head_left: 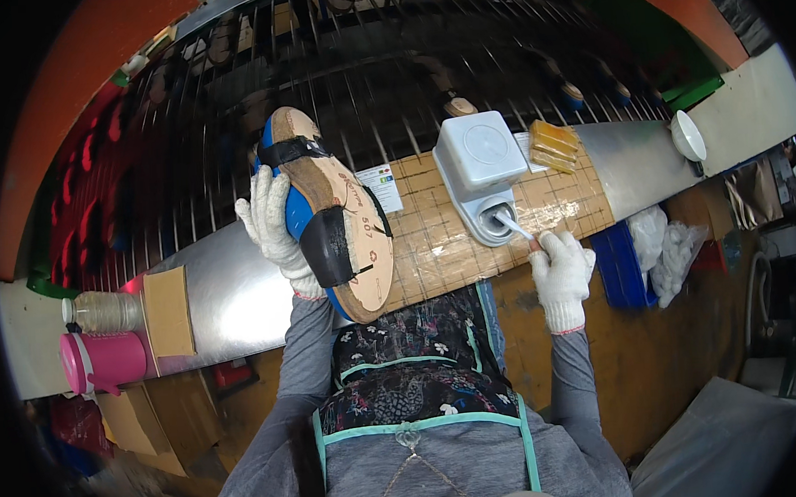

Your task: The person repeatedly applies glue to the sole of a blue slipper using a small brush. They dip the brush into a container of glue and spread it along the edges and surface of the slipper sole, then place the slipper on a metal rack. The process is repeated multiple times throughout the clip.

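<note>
My left hand (271,221), in a white knitted glove, grips a blue shoe last (298,214) by its side. The last is held sole up, and a tan insole board (370,263) covers its bottom. Black straps (326,249) wrap over the board's edges at the toe and middle. In my right hand (561,274), also gloved, the fingers pinch the handle of a slim white brush (515,227). The brush's far end sits inside the round mouth of a pale grey dispenser pot (483,154), so its tip is hidden.
Cardboard (434,256) under clear film covers the bench before me. Amber blocks (553,146) lie right of the pot. A rack of metal rods (372,97) runs behind. A white bowl (687,136) is far right; a pink jug (107,361) and clear bottle (104,312) stand left.
</note>
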`<action>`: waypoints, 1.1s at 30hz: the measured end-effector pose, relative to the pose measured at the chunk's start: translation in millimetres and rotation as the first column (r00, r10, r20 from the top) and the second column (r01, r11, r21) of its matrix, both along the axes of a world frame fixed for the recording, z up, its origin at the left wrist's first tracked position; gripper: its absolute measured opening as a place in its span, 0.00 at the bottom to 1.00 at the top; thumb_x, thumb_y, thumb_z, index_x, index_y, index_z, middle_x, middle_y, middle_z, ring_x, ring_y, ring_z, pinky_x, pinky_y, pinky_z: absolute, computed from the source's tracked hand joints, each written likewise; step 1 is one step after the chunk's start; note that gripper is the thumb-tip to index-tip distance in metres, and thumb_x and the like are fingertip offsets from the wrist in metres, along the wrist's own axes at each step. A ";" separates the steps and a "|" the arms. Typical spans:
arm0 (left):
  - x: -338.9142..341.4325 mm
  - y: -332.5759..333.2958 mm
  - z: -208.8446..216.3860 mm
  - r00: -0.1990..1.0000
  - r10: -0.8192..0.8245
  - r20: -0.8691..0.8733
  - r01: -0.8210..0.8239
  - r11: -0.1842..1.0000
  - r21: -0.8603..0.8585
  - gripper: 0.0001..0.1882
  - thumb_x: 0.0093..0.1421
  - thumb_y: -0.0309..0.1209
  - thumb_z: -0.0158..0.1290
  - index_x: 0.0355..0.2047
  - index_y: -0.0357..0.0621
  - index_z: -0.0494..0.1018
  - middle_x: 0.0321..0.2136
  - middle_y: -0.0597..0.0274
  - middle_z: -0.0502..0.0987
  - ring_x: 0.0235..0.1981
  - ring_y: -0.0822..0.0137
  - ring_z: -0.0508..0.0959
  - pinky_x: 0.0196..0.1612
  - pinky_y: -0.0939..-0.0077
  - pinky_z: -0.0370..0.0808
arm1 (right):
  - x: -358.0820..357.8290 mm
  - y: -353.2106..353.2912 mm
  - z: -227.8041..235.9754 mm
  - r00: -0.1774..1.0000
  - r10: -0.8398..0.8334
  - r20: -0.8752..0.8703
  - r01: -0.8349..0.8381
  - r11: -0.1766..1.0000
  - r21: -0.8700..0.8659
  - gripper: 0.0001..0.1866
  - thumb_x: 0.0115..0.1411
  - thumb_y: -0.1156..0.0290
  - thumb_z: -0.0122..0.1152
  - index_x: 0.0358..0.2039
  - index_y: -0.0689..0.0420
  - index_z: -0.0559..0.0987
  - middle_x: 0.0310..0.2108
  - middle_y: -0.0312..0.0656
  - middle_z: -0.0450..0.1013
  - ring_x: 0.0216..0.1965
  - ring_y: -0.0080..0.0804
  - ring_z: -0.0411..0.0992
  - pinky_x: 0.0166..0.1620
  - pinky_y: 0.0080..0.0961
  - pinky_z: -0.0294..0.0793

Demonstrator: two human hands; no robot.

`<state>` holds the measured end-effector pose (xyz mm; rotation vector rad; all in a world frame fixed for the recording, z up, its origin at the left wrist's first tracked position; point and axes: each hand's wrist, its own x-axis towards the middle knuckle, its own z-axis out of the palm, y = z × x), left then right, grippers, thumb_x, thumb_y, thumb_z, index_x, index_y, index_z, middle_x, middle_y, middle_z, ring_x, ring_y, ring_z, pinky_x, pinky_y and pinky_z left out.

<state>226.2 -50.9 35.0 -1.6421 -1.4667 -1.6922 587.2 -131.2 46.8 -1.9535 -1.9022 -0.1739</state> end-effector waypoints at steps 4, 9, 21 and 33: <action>3.3 1.6 -1.2 0.999 -0.018 -0.028 0.018 1.000 -0.006 0.24 0.58 0.43 0.61 0.54 0.51 0.77 0.57 0.55 0.77 0.62 0.57 0.73 0.71 0.47 0.48 | -1.1 -0.5 10.7 0.974 0.011 -0.227 -0.053 0.982 -0.180 0.05 0.58 0.69 0.64 0.31 0.56 0.80 0.26 0.38 0.70 0.30 0.31 0.70 0.36 0.32 0.62; 15.3 10.7 8.6 0.999 -0.009 -0.034 0.009 1.000 -0.005 0.24 0.56 0.40 0.64 0.54 0.54 0.77 0.55 0.57 0.77 0.61 0.56 0.73 0.71 0.46 0.50 | -38.0 -4.5 39.7 0.515 -0.005 -0.857 -0.283 0.943 -0.175 0.09 0.59 0.74 0.65 0.36 0.67 0.82 0.30 0.37 0.71 0.29 0.20 0.67 0.31 0.19 0.66; 14.4 8.8 24.5 0.998 0.059 -0.002 -0.059 0.998 0.003 0.23 0.55 0.42 0.63 0.52 0.60 0.77 0.57 0.61 0.76 0.62 0.54 0.72 0.70 0.40 0.49 | -126.3 -14.7 63.7 0.358 0.324 -0.876 -0.470 0.873 0.130 0.12 0.60 0.69 0.68 0.38 0.67 0.83 0.35 0.41 0.72 0.34 0.26 0.70 0.37 0.22 0.69; 8.7 -2.5 22.8 0.999 0.048 -0.017 -0.047 0.998 0.029 0.23 0.55 0.42 0.64 0.52 0.62 0.76 0.58 0.59 0.75 0.63 0.53 0.70 0.71 0.41 0.47 | -139.3 19.9 69.6 0.404 0.432 -0.806 -0.494 0.845 0.206 0.11 0.63 0.72 0.66 0.39 0.69 0.82 0.38 0.39 0.70 0.32 0.20 0.69 0.31 0.16 0.72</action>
